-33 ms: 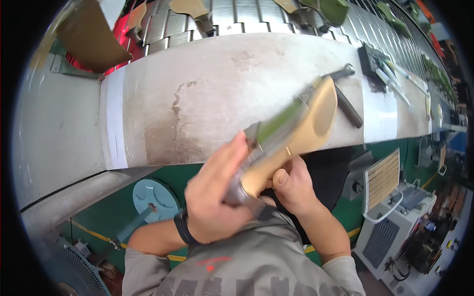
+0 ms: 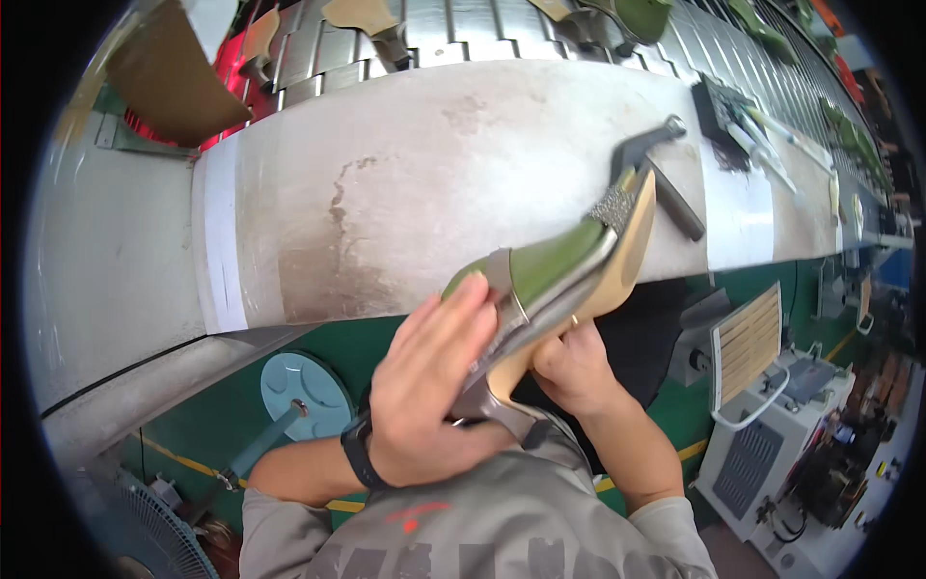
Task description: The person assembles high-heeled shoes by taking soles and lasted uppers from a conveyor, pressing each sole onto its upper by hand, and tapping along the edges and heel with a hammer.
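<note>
A high-heeled shoe point(image 2: 610, 273) on a green shoe last point(image 2: 557, 261) is held between my hands at the table's near edge. It has a tan sole, a grey strap and a glittery band near the toe, which points up and right. My left hand point(image 2: 429, 376) grips its left side and heel area, fingers stretched along the strap and thumb across toward the heel. My right hand point(image 2: 576, 369) is closed at the underside near the arch; some of its fingers are hidden behind the sole. A hammer point(image 2: 679, 203) lies just beyond the toe, its head partly covered.
A stained pale table point(image 2: 405, 212) spans the front. Behind it, a metal slat conveyor point(image 2: 473, 34) carries more shoes on lasts point(image 2: 641, 19). A black box of brushes point(image 2: 719, 121) stands at the right back. Below are a blue round stool point(image 2: 299, 386) and a white machine point(image 2: 762, 444).
The shoe has rolled in my hands: more of the green last and strap now show, and less of the sole. The right thumb has moved in behind the sole.
</note>
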Demonstrator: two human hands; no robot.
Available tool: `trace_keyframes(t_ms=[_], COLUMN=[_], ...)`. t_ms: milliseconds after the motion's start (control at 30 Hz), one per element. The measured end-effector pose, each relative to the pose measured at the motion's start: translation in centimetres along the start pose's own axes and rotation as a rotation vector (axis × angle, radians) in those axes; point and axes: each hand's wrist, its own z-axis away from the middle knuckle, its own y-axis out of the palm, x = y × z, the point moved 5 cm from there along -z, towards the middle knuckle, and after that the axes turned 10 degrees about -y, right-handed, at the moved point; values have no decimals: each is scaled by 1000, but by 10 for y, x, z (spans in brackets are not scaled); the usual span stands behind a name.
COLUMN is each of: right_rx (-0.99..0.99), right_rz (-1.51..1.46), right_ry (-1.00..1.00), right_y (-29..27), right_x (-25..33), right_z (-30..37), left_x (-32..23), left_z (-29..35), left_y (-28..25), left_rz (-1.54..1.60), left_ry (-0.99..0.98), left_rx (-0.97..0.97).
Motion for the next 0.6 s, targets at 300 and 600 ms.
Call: trace_keyframes(t_ms=[300,600], right_rx=[93,263], right_rz=[-137,-90], right_ry=[215,413], right_y=[-4,-13], right_x=[5,-16], right_z=[65,89], left_x=[32,43], left_z=[34,42], left_y=[23,51], left_rz=[777,849], left_ry=[-703,-867], left_rx=[830,1101])
